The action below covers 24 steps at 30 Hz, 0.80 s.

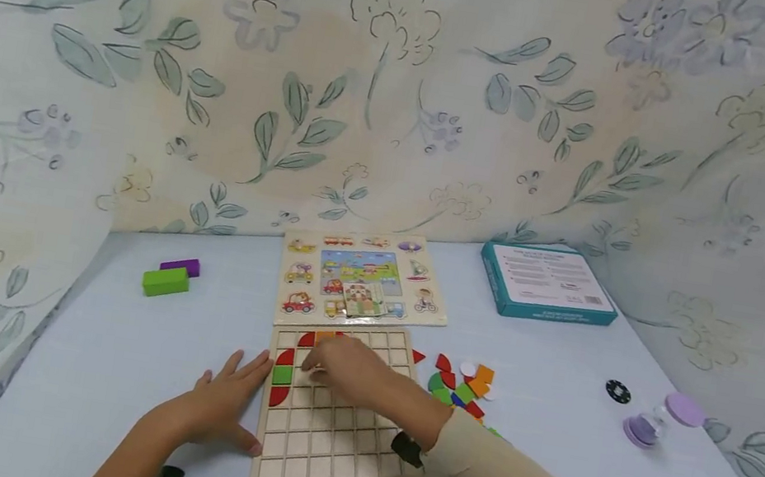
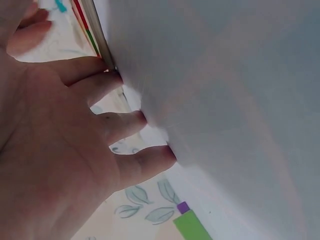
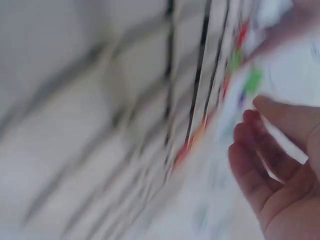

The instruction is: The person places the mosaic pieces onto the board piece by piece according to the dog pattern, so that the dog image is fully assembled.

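A wooden grid board [image 1: 320, 445] lies on the table in the head view. Along its left side a green square [image 1: 282, 375] sits between red pieces with rounded edges [image 1: 278, 396]. In the top row are another red piece [image 1: 306, 339] and an orange one, partly covered by my right hand [image 1: 352, 369]. That hand is over the board's upper part, fingers bent downward; the blurred right wrist view shows no piece between thumb and fingers. My left hand [image 1: 217, 404] rests beside the board's left edge with fingers spread, its fingertips [image 2: 162, 155] on the white tabletop.
Loose coloured pieces [image 1: 464, 389] lie right of the board. Behind it is a picture puzzle [image 1: 432, 305], with a teal box [image 1: 548, 285] at back right. Left are a green block [image 1: 166, 282] and purple one [image 1: 190, 266]; right, a black disc [image 1: 618, 392] and clear purple-ended object [image 1: 641, 430].
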Tool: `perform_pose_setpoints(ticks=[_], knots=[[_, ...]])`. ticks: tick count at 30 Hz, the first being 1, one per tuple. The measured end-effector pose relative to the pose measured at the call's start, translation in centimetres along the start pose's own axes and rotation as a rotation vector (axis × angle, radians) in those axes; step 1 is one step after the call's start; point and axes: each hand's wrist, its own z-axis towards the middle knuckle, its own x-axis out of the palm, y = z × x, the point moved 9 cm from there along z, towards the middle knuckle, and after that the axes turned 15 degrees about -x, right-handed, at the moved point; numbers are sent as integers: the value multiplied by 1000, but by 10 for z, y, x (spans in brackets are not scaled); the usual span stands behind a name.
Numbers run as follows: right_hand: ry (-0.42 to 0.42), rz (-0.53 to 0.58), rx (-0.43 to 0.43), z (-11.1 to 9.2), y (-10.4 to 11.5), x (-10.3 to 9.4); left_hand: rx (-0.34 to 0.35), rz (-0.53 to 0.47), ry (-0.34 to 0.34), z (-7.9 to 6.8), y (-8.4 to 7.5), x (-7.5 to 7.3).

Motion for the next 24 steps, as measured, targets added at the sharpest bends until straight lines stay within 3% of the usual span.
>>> perform_pose_setpoints(ticks=[3, 5, 9, 12, 15, 20, 24], knots=[[-48, -2, 215, -44, -49, -24, 5, 0, -16, 0, 5, 1], [-33, -29, 389, -83, -86, -33, 13, 2, -22, 0, 5, 1], [60, -28, 653, -154, -135, -27, 40, -3, -6, 1, -1, 2], [62, 25, 664, -158, -143, -14, 15, 0, 1, -5, 13, -4], [28, 10, 644, -152, -141, -12, -3, 0, 6, -7, 19, -7], [84, -86, 642, -156, -140, -16, -9, -13, 19, -1, 9, -4], [123, -76, 624, -156, -145, -17, -23, -20, 24, 3, 3, -1]])
